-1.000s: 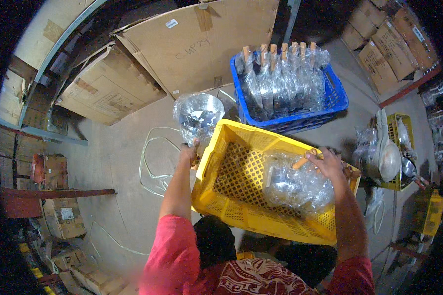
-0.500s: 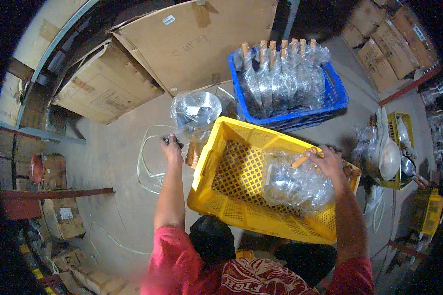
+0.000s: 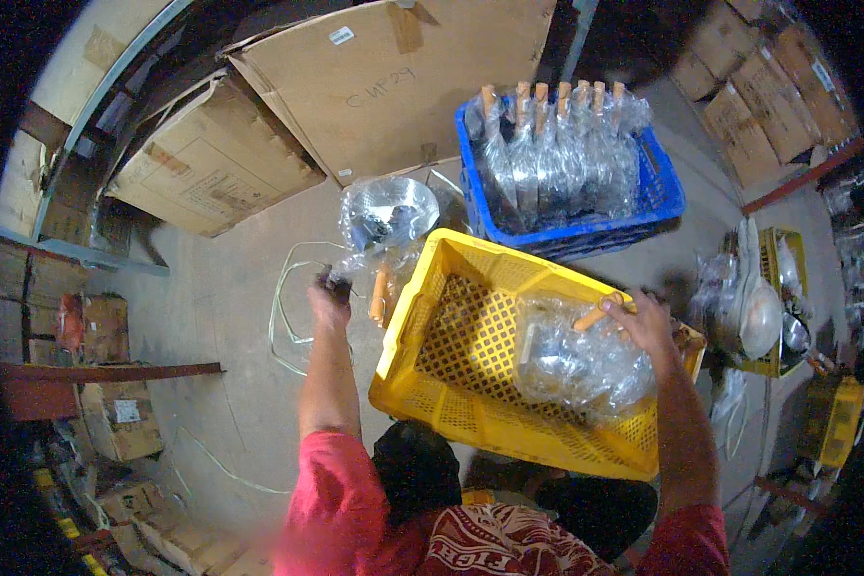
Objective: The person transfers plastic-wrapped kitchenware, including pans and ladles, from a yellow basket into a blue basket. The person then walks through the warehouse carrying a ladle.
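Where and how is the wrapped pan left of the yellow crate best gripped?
Probably by its slim orange-brown handle, from the near side with the left hand: the handle points that way, while the wide round pan lies beyond.

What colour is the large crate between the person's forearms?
Yellow; the large crate shows best in the head view.

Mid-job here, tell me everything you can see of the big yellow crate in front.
The big yellow crate is rectangular and open-topped, plastic by its look, with perforated walls and a lattice floor scuffed dark in places. It sits upright, slanted in view, its right end nearer the person. At least one wrapped pan lies at the right inside; the left part is bare. The right hand holds that pan's handle. What supports the crate is hidden.
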Demonstrator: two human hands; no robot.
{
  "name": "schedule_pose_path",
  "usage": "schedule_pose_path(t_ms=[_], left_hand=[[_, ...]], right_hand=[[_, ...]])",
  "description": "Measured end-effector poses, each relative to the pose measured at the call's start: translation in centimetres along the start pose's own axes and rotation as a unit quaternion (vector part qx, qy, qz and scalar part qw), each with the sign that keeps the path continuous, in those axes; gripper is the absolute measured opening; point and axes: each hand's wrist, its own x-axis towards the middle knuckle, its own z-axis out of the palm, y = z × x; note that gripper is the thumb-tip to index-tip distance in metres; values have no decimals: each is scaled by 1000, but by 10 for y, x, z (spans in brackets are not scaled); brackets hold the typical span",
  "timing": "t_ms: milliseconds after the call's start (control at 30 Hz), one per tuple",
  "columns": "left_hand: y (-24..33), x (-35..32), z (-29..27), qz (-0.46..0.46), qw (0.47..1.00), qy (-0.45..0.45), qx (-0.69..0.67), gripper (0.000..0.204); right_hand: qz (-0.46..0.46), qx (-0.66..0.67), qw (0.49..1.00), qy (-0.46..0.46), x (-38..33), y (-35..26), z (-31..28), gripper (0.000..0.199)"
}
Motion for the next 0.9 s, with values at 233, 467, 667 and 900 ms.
schedule_pose_path(t_ms=[233, 467, 667, 900], left_hand=[[-52, 16, -15, 239, 796, -19, 555, 65], [2, 48, 48, 38, 978, 49, 200, 32], [21, -11, 68, -158, 972, 92, 148, 61], [-53, 23, 69, -202, 884, -89, 413, 38]], right_hand=[[9, 34, 999, -18, 4, 4, 4, 86], [13, -22, 1000, 1, 3, 0, 2, 85], [19, 5, 1000, -23, 4, 3, 3, 87], [44, 33, 996, -71, 3, 3, 2, 80]])
